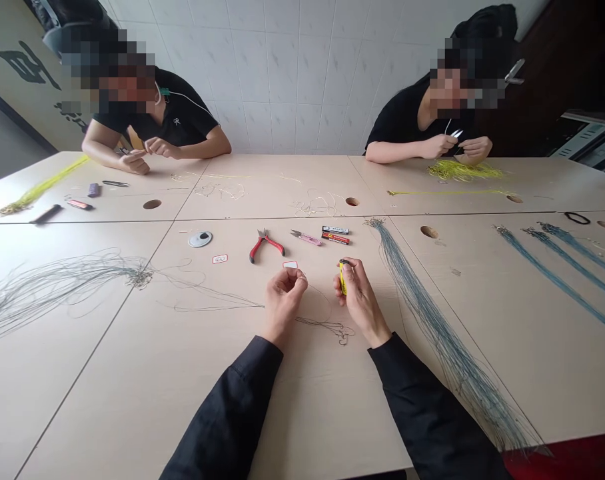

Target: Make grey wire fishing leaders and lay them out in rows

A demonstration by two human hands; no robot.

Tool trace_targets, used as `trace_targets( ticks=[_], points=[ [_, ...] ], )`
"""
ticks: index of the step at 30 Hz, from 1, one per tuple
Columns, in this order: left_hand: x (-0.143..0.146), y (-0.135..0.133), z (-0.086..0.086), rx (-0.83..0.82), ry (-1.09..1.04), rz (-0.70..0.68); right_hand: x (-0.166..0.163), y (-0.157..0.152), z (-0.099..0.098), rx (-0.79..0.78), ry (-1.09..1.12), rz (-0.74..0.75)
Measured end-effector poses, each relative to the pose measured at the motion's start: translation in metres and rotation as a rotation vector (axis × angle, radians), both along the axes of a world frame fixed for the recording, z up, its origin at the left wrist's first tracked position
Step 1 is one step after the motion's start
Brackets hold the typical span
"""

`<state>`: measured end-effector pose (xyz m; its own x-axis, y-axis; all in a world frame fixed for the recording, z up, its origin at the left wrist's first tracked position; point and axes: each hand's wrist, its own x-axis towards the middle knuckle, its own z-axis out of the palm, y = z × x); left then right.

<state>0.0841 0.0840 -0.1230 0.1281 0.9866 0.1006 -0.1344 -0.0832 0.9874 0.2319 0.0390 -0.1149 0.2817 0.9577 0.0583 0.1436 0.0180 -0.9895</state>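
Observation:
My right hand point(357, 293) is wrapped round a yellow lighter point(343, 279), held upright with the thumb near its top. Across a small gap, my left hand point(287, 297) is closed in a pinch on a thin fishing line point(318, 293); its tiny end at the fingertips is too small to make out. Below the left hand, several hooks on lines point(332, 327) lie on the table. Red-handled pliers point(266, 245), pink-handled thread snips point(306, 237) and a white label with a red border point(290, 265) lie just beyond my hands.
Loose grey lines point(72, 287) spread at left, and a blue-green line bundle point(422, 300) runs along the right. Two markers point(335, 235), a round metal disc point(200, 239) and thinner blue bundles point(557, 280) lie around. Opposite, two people work with yellow lines point(465, 171).

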Motion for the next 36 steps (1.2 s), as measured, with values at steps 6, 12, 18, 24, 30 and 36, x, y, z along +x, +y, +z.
trace_targets(
  ticks=[6, 12, 18, 24, 30, 36],
  points=[
    [0.002, -0.002, 0.001, 0.020, 0.021, -0.022, -0.007, -0.005, 0.001, -0.019, -0.205, 0.074],
    [0.004, -0.008, -0.001, 0.154, 0.191, -0.100, -0.010, -0.005, 0.003, -0.107, -0.491, -0.011],
    [0.007, -0.011, -0.002, 0.231, 0.245, -0.103, -0.008, -0.005, 0.000, -0.114, -0.589, -0.018],
    [0.001, 0.000, -0.001, -0.056, -0.125, 0.003, -0.005, -0.002, -0.002, -0.063, -0.140, -0.032],
    [-0.009, 0.009, 0.001, -0.138, -0.261, 0.091, -0.006, -0.004, 0.005, 0.026, -0.078, -0.053],
    [0.002, -0.003, -0.005, 0.133, 0.133, -0.097, -0.007, -0.006, 0.006, 0.068, -0.126, 0.062]
  ],
)
